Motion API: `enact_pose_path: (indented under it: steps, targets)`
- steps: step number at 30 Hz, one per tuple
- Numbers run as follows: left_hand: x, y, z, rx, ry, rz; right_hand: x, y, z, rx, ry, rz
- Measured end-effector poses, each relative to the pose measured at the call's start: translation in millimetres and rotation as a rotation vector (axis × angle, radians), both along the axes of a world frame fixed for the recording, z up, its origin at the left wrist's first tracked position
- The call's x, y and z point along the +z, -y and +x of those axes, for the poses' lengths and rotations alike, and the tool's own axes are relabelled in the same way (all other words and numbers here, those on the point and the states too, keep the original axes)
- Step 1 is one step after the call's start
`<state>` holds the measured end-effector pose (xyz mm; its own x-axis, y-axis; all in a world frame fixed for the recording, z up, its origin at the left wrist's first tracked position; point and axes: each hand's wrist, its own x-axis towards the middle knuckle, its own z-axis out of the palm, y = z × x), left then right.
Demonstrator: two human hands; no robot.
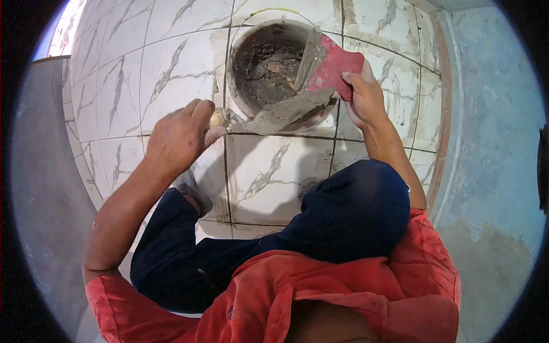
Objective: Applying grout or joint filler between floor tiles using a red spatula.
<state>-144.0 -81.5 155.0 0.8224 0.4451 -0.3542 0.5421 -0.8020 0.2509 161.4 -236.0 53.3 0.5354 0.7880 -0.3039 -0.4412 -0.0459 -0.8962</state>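
My left hand (182, 133) grips the wooden handle (218, 118) of a mortar-coated trowel (277, 114), whose blade reaches rightward across the front of a bucket (243, 66). The bucket holds wet grey mortar (268, 71). My right hand (364, 95) grips a red flat plastic tool (336, 66) with mortar along its left edge, held over the bucket's right side. The trowel's far tip lies close to the red tool's lower edge; I cannot tell if they touch.
White marble-patterned tiles (260, 168) with dark joints and smears surround the bucket. A pale blue wall (486, 103) runs along the right, a grey surface (43, 143) along the left. My bent legs (354, 211) in dark trousers are just below the bucket.
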Motion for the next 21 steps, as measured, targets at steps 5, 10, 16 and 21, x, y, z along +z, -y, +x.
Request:
enact_pose_path:
  steps: [5,10,16,21]
  targets:
    - [-17.1,30.5,5.2,0.06,0.076,-0.077,17.4,0.2,-8.5,-0.013,-0.099,0.05]
    - [-21.5,42.1,12.6,0.195,0.063,-0.118,10.3,-1.0,-12.4,0.014,0.093,0.006]
    - [-39.9,49.0,17.3,0.259,0.076,-0.108,12.6,1.4,-23.5,0.022,0.226,-0.135]
    - [-51.3,42.4,18.5,0.306,0.07,-0.125,13.8,-1.8,-30.2,0.009,0.2,-0.175]
